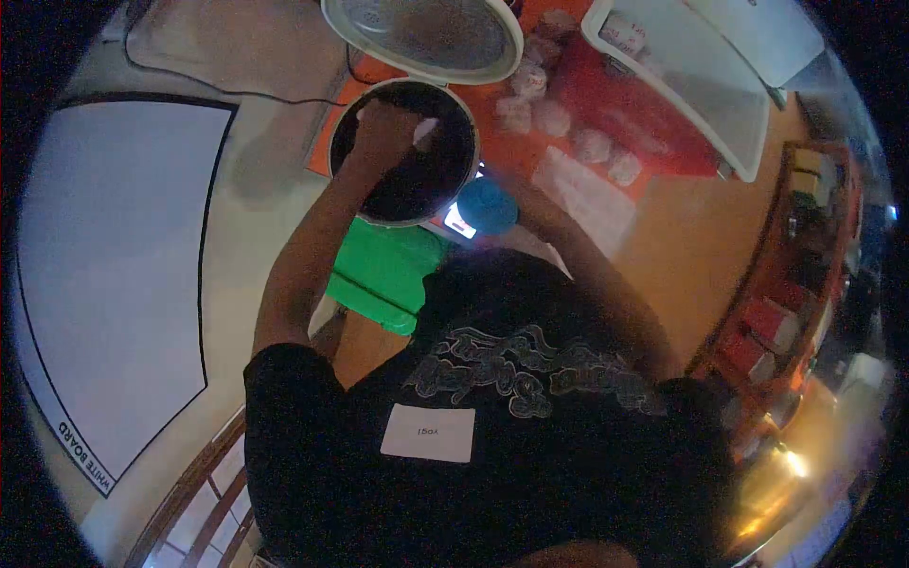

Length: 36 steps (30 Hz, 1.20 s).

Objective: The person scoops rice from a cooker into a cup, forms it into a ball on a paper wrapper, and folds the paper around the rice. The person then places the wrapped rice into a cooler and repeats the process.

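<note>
We have our left hand (pixel 383 128) down inside a round, dark-lined pot (pixel 407 204), which sits on the orange covering (pixel 324 161) of the tabletop (pixel 682 218). What we have in hand, as we judge it, is handling a small white piece (pixel 426 131) inside the pot's wall. Our left fingers bend towards that piece at their tips, but the blur keeps us from telling a grip from a touch. Drawing the hand out from there would call for a steady lift, well above the pale rim and away from the open lid (pixel 426 36) just beyond it.

The pot looks wide and dark within; the white piece is pale, small and soft-edged, its exact shape unclear. Our right forearm (pixel 578 251) reaches in towards a rounded blue thing (pixel 488 205) just outside the pot, beside a lit display (pixel 461 221). The right fingers are too dark and hidden for us to say whether they are open or closed.

Near us lies a green folded thing (pixel 388 270). Pale, rounded packets (pixel 552 118) are scattered by a red sheet (pixel 630 104), with a white tub (pixel 748 142) beyond.
</note>
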{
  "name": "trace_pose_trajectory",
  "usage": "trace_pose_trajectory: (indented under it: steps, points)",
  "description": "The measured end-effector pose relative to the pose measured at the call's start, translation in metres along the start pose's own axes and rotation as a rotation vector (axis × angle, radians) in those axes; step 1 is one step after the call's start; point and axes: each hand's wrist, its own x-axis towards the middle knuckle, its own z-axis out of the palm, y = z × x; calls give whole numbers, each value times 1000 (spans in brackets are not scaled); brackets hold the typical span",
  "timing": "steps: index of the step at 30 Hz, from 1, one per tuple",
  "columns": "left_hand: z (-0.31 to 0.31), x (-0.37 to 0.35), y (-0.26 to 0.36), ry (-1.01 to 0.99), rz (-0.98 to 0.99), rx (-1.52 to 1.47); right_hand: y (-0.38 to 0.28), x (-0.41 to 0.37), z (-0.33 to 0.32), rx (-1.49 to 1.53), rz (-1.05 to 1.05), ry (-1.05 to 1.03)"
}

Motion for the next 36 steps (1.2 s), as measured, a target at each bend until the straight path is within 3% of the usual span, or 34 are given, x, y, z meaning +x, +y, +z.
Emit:
trace_pose_trajectory:
  steps: [1,3,4,6,7,9,12,15,18,24,27,30,31,33,36]
  points:
    - [-3,-3,4,-3,-2,0,1,-2,2,1,1,-3]
    - [-28,-7,12,-273,97,11,-11,-3,5,460,163,114]
    - [-39,-9,12,-272,100,15,-5,-2,6,462,159,117]
    - [-58,-10,8,-35,68,-128,5,2,6,521,120,58]
    - [-62,-8,0,-34,70,-127,6,1,6,522,119,60]
    - [-62,-3,-17,42,-144,165,-8,-6,8,374,196,97]
    - [-12,-10,-9,154,-35,84,97,37,24,332,26,137]
    - [-25,-21,23,19,-43,88,73,27,24,400,56,98]
    - [-42,-37,46,56,-30,8,34,13,16,500,100,49]
    - [-45,-42,48,-131,-56,-33,8,3,17,503,108,179]
    - [-57,-45,32,-166,25,-140,1,1,14,329,94,134]
    - [-67,-46,27,-219,-18,-47,0,2,15,388,111,128]
    - [-70,-43,18,-221,-15,-46,0,1,16,408,114,132]
    - [-68,-32,-10,41,-214,-71,2,2,17,427,124,129]
    - [-54,-28,-26,14,-59,115,5,2,16,439,140,110]
